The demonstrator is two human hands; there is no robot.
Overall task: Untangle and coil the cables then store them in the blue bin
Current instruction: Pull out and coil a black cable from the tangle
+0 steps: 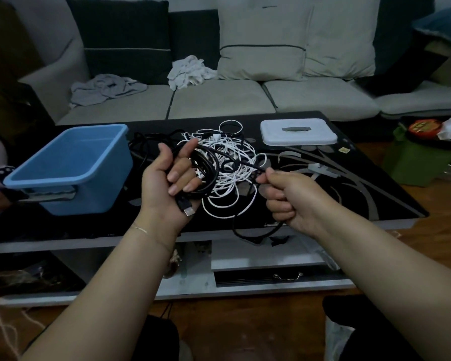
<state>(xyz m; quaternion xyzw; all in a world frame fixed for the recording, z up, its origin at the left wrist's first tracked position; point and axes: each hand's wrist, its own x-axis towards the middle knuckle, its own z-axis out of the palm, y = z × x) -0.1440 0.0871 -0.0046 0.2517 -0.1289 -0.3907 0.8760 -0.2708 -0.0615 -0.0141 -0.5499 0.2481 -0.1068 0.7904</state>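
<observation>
Nearest to me are the two bare forearms, both cut off by the lower edge. Under the table the shelf and the drawer are dark and hard to make out.

The left hand is turned palm up with the fingers curled around some loops of a black cable; a USB plug sticks out under the palm. The same cable runs tight to the right hand, which is closed as a fist and pinches it between thumb and forefinger. Below this fist the cable hangs down over the table edge, and its end I cannot see.

Just behind both hands lies a heap of white cables on the black table, mixed with more black cable; which piece belongs to which is not clear. The blue bin stands left of the left hand, near the table edge, and nothing shows inside it. Further right is a white lid. Behind is a grey sofa with crumpled clothes on it.
</observation>
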